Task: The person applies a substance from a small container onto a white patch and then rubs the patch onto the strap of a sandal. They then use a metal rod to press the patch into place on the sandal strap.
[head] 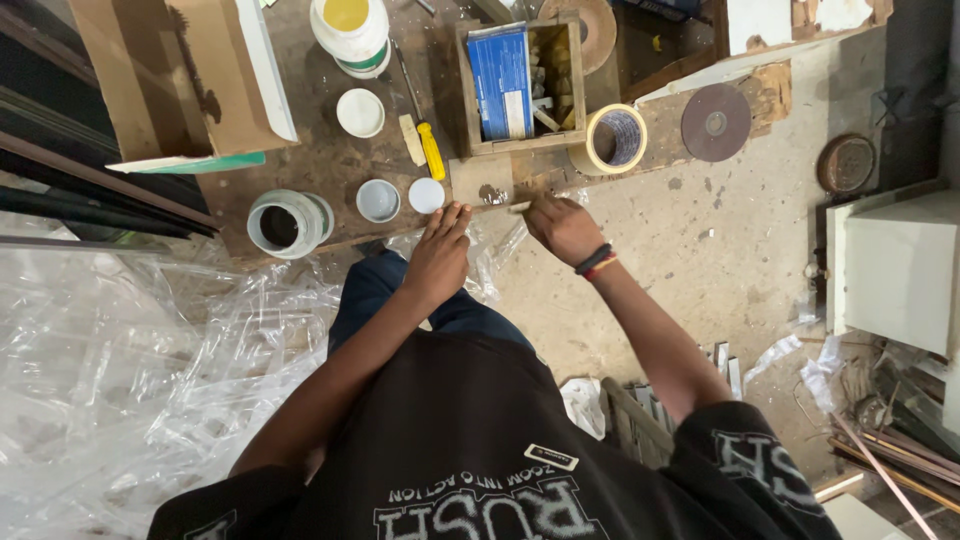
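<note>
Left hand [438,258] flat, fingers together, at the board's [330,160] edge below a small white lid [426,195]. Right hand [562,228] pinching a small pale stick [520,207] just beside a wooden block [481,180], centre frame. Above: tape roll [611,139], wooden box [520,85], yellow-handled screwdriver [429,148].

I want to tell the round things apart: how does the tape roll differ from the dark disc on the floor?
The tape roll is pale tan and thick, with a wide open hole; the dark disc is brown-grey, flat and thin, with only a small centre hole. The tape roll leans against the wooden box; the dark disc lies flat, apart from it. Both are round.
</note>
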